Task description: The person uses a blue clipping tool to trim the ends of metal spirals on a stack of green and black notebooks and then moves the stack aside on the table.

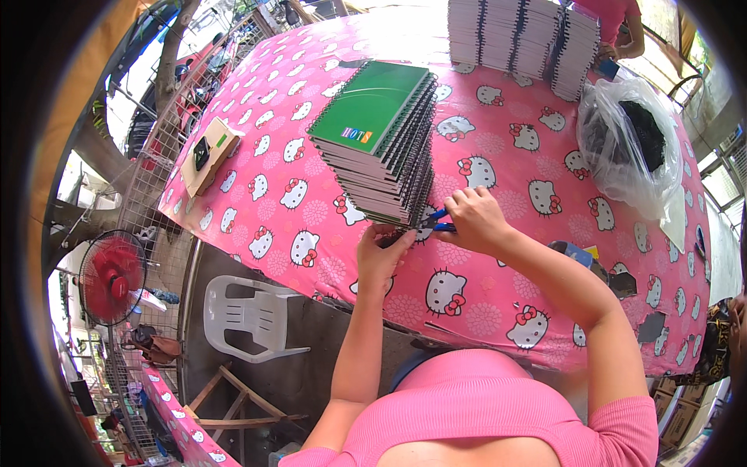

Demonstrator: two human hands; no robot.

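Note:
A tall stack of spiral-bound notebooks (366, 173) stands before me on the table, with a green cover (373, 97) on top and black coils along its right side. My left hand (379, 253) is closed on the near bottom corner of the stack; whether it grips one notebook or several is hidden. My right hand (476, 216) is shut on blue-handled pliers (439, 214). Their jaws point left, at the low end of the coils close to my left fingertips. What the jaws touch is too small to tell.
A pink patterned cloth (405, 272) covers the table. Upright bound books (502, 35) stand at the far right, near another person (626, 31). A clear plastic bag (630, 140) with black contents lies right. A phone (201, 153) rests on a board at left; a white chair (249, 319) stands below.

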